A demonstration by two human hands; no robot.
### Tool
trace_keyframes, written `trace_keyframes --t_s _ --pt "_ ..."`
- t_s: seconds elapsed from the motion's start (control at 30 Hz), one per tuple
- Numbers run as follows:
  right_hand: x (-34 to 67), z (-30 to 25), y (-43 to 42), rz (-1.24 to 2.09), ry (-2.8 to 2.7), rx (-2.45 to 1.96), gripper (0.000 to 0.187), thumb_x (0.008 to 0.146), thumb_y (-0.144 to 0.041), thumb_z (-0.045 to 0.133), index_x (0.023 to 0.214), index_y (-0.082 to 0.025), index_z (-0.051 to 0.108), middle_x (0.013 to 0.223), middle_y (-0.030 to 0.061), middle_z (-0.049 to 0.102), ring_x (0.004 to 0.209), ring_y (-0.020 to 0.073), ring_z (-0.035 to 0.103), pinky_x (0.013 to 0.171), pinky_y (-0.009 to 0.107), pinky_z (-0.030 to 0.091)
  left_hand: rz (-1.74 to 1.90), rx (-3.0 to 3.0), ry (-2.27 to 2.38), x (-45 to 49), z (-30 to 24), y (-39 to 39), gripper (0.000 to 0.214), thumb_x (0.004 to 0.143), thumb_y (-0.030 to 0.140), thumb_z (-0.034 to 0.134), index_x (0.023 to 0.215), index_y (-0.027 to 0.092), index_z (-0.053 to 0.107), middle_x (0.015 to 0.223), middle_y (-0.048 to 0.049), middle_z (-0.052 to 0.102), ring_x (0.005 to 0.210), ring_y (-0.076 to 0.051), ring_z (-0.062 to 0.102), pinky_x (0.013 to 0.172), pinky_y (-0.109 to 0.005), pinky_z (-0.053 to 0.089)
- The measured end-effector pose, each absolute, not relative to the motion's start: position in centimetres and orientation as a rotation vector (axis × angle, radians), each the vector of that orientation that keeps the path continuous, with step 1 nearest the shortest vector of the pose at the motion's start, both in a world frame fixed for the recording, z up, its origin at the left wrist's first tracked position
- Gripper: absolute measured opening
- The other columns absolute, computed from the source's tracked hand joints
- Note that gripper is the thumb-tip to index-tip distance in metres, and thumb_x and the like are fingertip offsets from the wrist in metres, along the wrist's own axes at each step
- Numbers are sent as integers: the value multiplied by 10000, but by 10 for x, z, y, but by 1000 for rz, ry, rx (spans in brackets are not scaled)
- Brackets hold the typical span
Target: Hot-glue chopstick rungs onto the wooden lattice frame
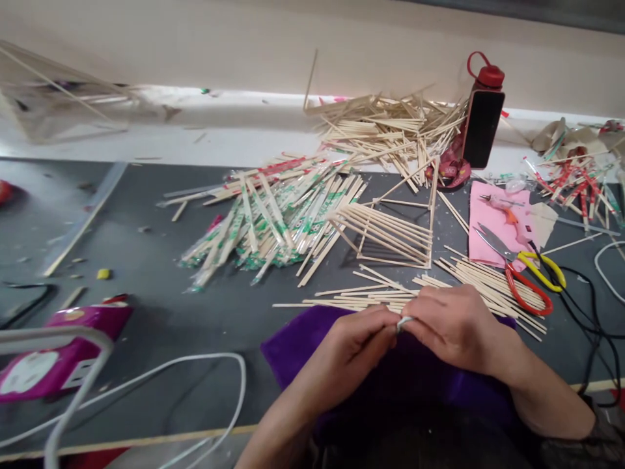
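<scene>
My left hand (359,342) and my right hand (452,326) meet over a purple cloth (293,348) at the near edge of the dark table (161,260). Both are closed in a pinch on a small pale strip (404,321) held between the fingertips; it is too small to name. Just beyond the hands lie loose bare wooden sticks (361,296). A frame built of sticks (390,231) stands behind them. A heap of chopsticks in green-printed wrappers (263,221) spreads to its left.
Red- and yellow-handled scissors (530,277) lie on the right by a pink sheet (493,221) and black cables (593,312). A red bottle (483,117) and a pile of bare sticks (385,127) sit at the back. A magenta packet (58,355) and white cable (195,371) are at left.
</scene>
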State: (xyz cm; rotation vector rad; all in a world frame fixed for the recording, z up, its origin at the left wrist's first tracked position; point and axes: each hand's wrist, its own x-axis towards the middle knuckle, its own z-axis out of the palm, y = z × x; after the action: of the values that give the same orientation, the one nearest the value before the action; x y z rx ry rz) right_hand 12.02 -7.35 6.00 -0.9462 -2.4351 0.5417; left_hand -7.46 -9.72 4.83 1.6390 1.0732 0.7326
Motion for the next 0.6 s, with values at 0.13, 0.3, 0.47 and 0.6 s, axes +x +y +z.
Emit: trace_keyframes --t_s 0.13,0.3,0.47,0.6 --pt "122 56 -63 1113 -2002 -1083 36 835 -217 636 840 -181 633 727 -23 657 619 86 562 558 195 384 814 1523 903 -72 44 -90 137 860 276 609 836 190 713 711 -20 602 661 -142 546 628 -241 433" --pt "122 54 -56 1378 -1739 -1021 113 865 -237 593 796 -187 668 719 -18 639 659 92 573 604 199 424 933 1317 925 -62 32 -76 132 827 269 673 726 193 713 721 -23 603 687 -141 541 652 -249 425" --pt "123 55 -54 1291 -1815 -972 93 844 -242 633 886 -185 694 800 0 646 730 101 583 677 216 435 963 1011 802 -62 23 -80 185 856 342 647 757 186 659 657 10 582 559 -97 497 582 -229 409" --pt "120 55 -55 1428 -1826 -1112 83 830 -182 605 760 -171 648 699 -25 618 639 88 552 595 200 405 876 938 766 -62 18 -85 234 802 381 702 754 162 634 675 -4 587 589 -108 517 562 -221 413"
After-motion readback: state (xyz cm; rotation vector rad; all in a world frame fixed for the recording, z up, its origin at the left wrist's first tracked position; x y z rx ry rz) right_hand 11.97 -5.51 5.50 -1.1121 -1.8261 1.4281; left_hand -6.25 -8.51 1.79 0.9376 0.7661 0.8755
